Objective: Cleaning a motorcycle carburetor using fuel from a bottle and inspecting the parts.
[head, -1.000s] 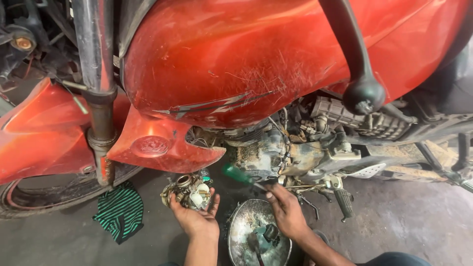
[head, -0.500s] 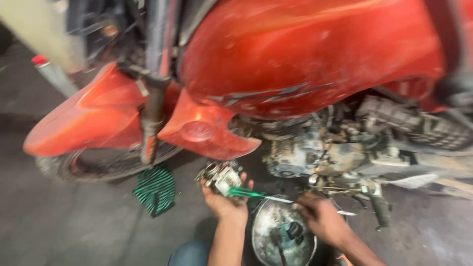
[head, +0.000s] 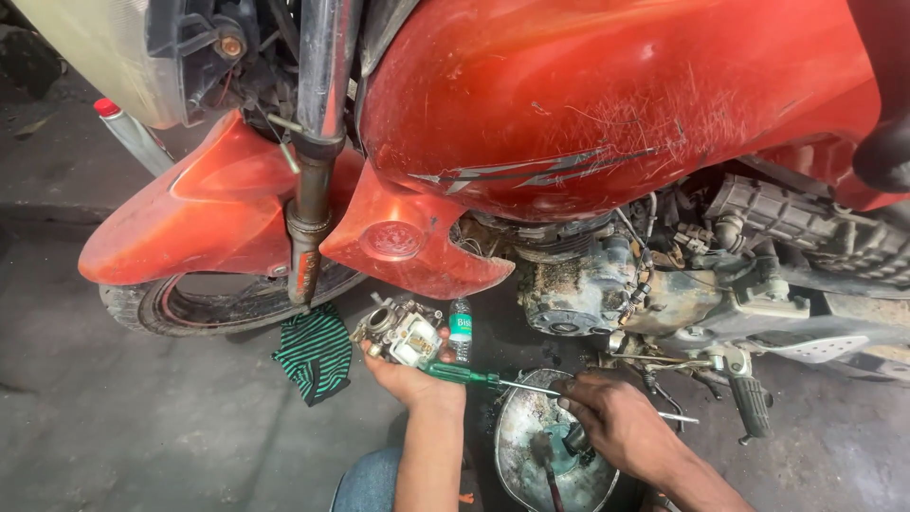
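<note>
Metal, grime and scratched orange paint everywhere: one motorcycle (head: pixel 607 104) with a glossy, scuffed fuel tank, one curved orange front mudguard (head: pixel 190 218) over a worn black tyre (head: pixel 180 308), one dull steel fork tube (head: pixel 318 142), one engine block (head: pixel 588 284) caked in oily dirt.

Left hand (head: pixel 412 379) raised palm-up from a bare forearm, fingers curled and closed around one carburetor (head: pixel 398 332), a small cast-metal body, lumpy and pale grey with brass-coloured fittings, held just below the orange side fairing and beside the engine. Same hand also clamping the translucent green handle of one screwdriver (head: pixel 474 376), thin steel shaft running rightward over the bowl.

Right hand (head: pixel 616 422) greasy, knuckles up, reaching down across one round, dented metal bowl (head: pixel 517 446) streaked with dark oil; fingers bent inward and closed on a small dark part (head: pixel 575 440) inside the bowl, exact shape hard to tell.

One small clear plastic bottle (head: pixel 461 327) with a green label upright on the concrete just behind the carburetor. One crumpled green-and-black striped cloth (head: pixel 313 351) on the floor near the tyre. Rough grey concrete floor (head: pixel 114 427) stained with oil.
</note>
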